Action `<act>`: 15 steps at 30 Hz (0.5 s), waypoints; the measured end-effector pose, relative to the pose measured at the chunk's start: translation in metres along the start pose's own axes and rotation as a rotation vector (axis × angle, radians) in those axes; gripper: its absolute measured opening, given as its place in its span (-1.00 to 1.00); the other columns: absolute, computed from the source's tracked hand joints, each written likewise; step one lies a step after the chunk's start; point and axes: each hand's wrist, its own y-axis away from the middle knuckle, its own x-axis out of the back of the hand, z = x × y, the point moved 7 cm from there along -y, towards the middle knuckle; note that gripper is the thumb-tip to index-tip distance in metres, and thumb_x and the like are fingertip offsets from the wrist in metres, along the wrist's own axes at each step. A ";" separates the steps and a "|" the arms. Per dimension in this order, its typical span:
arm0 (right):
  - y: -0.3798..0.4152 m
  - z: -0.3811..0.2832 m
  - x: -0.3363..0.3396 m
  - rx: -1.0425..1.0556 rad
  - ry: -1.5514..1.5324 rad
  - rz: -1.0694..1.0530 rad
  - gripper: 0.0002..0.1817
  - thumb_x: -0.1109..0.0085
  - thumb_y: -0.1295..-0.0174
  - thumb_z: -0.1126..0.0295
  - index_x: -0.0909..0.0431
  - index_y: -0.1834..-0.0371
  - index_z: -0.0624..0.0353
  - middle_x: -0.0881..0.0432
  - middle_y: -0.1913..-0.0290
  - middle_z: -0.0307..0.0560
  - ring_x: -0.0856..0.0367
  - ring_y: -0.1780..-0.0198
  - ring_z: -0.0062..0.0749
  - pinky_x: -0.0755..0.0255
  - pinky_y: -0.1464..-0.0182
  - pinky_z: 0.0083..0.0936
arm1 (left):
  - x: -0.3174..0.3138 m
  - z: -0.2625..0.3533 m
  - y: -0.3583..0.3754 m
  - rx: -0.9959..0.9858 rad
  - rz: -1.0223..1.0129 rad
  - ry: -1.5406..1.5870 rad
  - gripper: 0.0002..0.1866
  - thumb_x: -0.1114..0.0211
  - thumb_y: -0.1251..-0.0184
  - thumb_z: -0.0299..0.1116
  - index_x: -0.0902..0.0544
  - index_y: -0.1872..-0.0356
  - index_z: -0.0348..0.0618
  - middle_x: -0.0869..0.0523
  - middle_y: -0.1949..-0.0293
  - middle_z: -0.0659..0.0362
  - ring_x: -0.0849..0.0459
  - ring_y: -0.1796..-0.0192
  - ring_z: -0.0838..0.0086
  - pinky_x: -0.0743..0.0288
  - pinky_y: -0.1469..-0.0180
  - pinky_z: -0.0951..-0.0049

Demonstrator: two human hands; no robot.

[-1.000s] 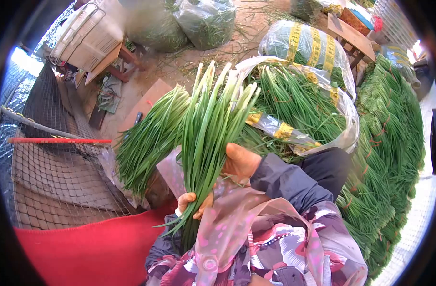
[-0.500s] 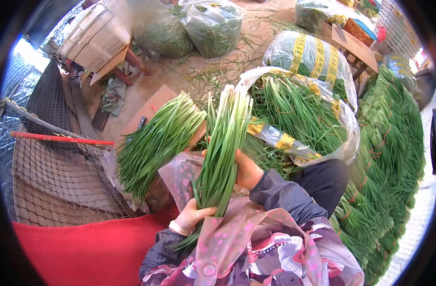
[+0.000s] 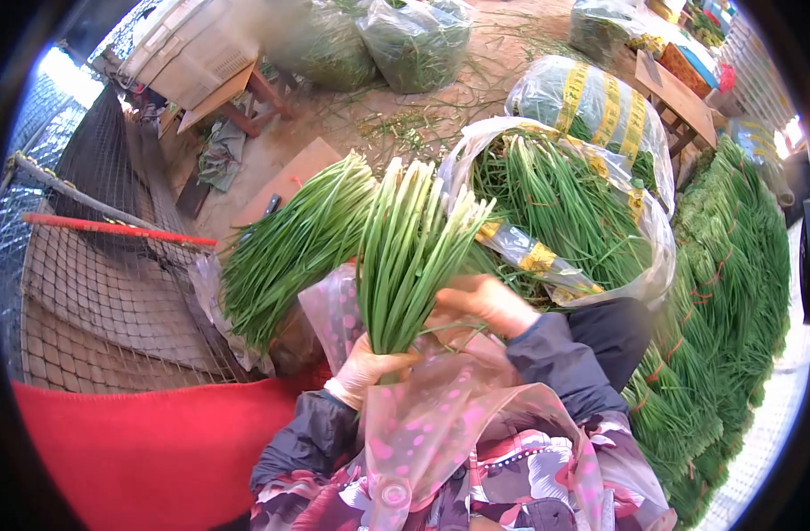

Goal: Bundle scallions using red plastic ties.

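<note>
My left hand (image 3: 370, 365), in a thin pale glove, is wrapped round the lower green leaves of a bunch of garlic chives (image 3: 405, 265). The pale stem ends fan out at the top. Close against the bunch's right side is my right hand (image 3: 489, 305), blurred, its fingertips partly lost by the leaves. A few thin loose blades show just below it. A larger pile of chives (image 3: 294, 248) lies at the left on a brown board (image 3: 290, 181). Under both hands a pink spotted plastic apron (image 3: 423, 425) covers my lap.
An open plastic bag (image 3: 657, 257) of chives stands at the right, with a taped full bag (image 3: 591, 102) behind. Tied chive bundles (image 3: 724, 327) are stacked far right. Left are a red pole (image 3: 122, 228), netting and red cloth (image 3: 157, 442). A white crate (image 3: 188, 53) sits back left.
My right hand has come off the bunch and moved right. The stem ends have spread wider, and my left hand has risen slightly, still gripping the leaves. The view has shifted a little.
</note>
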 end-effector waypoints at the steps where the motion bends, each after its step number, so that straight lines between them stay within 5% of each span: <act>1: -0.005 0.000 0.026 0.116 0.009 0.247 -0.68 -0.29 -0.25 0.21 -0.68 0.10 0.25 -0.73 0.30 -0.14 -0.65 0.26 -0.51 -0.52 0.08 -0.55 | 0.003 0.004 0.004 -0.013 0.008 0.020 -0.65 -0.43 -0.04 -0.61 -0.65 0.09 -0.18 -0.71 0.34 0.16 -0.65 0.47 0.51 -0.53 0.41 0.50; 3: 0.010 -0.032 0.059 0.372 -0.343 0.426 -0.73 -0.24 -0.33 0.29 -0.64 0.08 0.28 -0.70 0.33 -0.17 -0.63 0.29 -0.56 -0.54 0.11 -0.57 | 0.011 0.008 0.006 -0.004 0.024 -0.006 -0.66 -0.42 -0.03 -0.61 -0.65 0.11 -0.19 -0.71 0.35 0.16 -0.64 0.48 0.51 -0.52 0.41 0.50; 4: 0.017 -0.055 0.059 0.449 -0.409 0.457 -0.83 -0.23 -0.31 0.45 -0.64 0.11 0.29 -0.71 0.28 -0.17 -0.60 0.32 -0.66 -0.48 0.19 -0.75 | 0.014 0.008 0.007 0.000 0.028 -0.038 -0.68 -0.42 -0.03 -0.62 -0.65 0.13 -0.20 -0.71 0.36 0.16 -0.64 0.50 0.51 -0.52 0.42 0.51; 8: 0.008 -0.116 0.021 0.662 0.349 0.470 -0.53 -0.48 -0.02 0.19 -0.63 0.04 0.18 -0.70 0.09 -0.14 -0.66 0.20 -0.37 -0.53 0.09 -0.46 | 0.022 0.009 0.011 -0.026 0.043 -0.119 -0.69 -0.42 -0.01 -0.63 -0.65 0.17 -0.20 -0.70 0.38 0.16 -0.64 0.50 0.52 -0.51 0.44 0.51; 10: -0.005 -0.126 0.006 0.766 0.904 0.622 -0.36 -0.51 0.21 -0.02 -0.63 0.02 0.03 -0.65 -0.02 -0.13 -0.47 -0.21 -0.13 -0.25 -0.26 -0.14 | 0.030 0.010 0.016 -0.049 0.046 -0.160 -0.69 -0.42 0.00 -0.64 -0.65 0.17 -0.20 -0.70 0.38 0.17 -0.64 0.49 0.52 -0.51 0.43 0.51; 13: -0.018 -0.131 -0.001 0.910 1.066 0.593 -0.39 -0.47 0.20 -0.10 -0.66 0.06 -0.03 -0.66 0.02 -0.13 -0.42 -0.25 -0.12 -0.20 -0.27 -0.07 | 0.040 0.017 0.035 -0.073 0.067 -0.174 -0.68 -0.42 0.01 -0.65 -0.65 0.17 -0.21 -0.70 0.37 0.18 -0.64 0.48 0.53 -0.52 0.41 0.51; 15: -0.030 -0.123 -0.012 0.848 1.059 0.355 -0.43 -0.42 0.18 -0.12 -0.69 0.12 -0.04 -0.66 0.04 -0.12 -0.45 -0.21 -0.11 -0.21 -0.26 -0.06 | 0.064 0.014 0.047 -0.052 0.062 -0.214 -0.67 -0.43 0.01 -0.66 -0.63 0.15 -0.23 -0.71 0.34 0.20 -0.66 0.44 0.53 -0.52 0.40 0.53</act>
